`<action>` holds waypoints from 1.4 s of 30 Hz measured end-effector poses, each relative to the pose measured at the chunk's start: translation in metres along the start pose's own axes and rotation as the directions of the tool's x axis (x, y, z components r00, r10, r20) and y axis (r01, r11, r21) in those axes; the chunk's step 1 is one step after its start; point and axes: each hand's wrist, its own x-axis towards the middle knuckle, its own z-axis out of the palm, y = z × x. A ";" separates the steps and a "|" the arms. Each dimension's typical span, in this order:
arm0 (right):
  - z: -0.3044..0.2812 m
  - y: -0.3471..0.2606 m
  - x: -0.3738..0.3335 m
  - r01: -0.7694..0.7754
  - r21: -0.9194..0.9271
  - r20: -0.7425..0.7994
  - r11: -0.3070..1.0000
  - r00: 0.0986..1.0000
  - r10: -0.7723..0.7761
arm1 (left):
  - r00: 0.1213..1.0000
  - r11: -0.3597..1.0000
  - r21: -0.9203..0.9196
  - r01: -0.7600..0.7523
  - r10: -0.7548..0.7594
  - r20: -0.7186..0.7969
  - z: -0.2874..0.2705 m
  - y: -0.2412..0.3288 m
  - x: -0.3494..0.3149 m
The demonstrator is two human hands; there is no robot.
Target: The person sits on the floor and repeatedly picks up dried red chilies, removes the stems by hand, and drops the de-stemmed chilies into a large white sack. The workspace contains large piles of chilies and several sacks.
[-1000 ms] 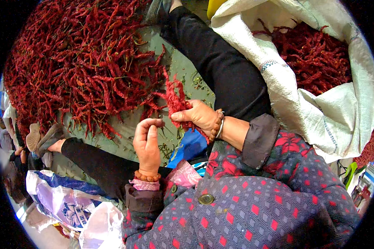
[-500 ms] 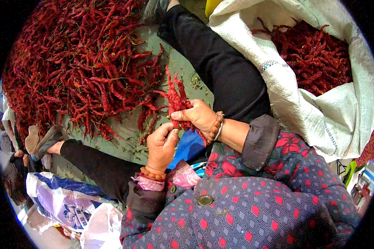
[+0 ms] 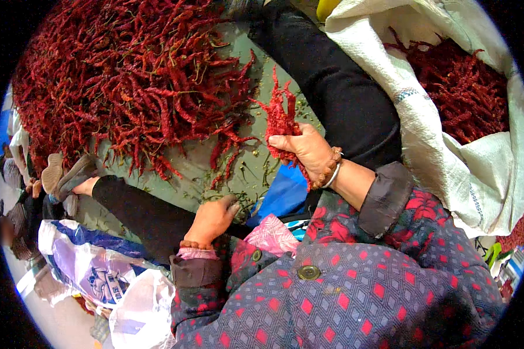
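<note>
In my right hand (image 3: 311, 154) is a bunch of dried red chili peppers (image 3: 282, 119), its wrinkled tips fanning upward and more red showing below the palm. My left hand (image 3: 212, 220) is apart from the bunch, low over the floor, with fingers curled and thumb pressed to them. Whatever may be pinched there is too small to make out. Green stems (image 3: 247, 200) lie scattered just beyond its fingertips. A large heap of dried red chilies (image 3: 134, 81) spreads at the far left, between and beyond my legs.
At the right, an open white woven sack (image 3: 431, 134) holds more chilies (image 3: 463, 87). A blue sheet (image 3: 282, 195) lies between my legs. Left of me is a white and blue plastic bag (image 3: 96, 270). Another person's hand (image 3: 35, 187) shows at the far left edge.
My left hand has come away from the chili bunch, down and toward me. My right hand still grips the bunch. The whole view has shifted slightly.
</note>
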 end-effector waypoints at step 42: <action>-0.114 -0.302 -0.219 -0.523 -0.588 0.077 -0.617 0.723 -0.686 | 0.925 0.563 -0.821 -0.099 -0.253 -0.285 0.004 -0.036 0.010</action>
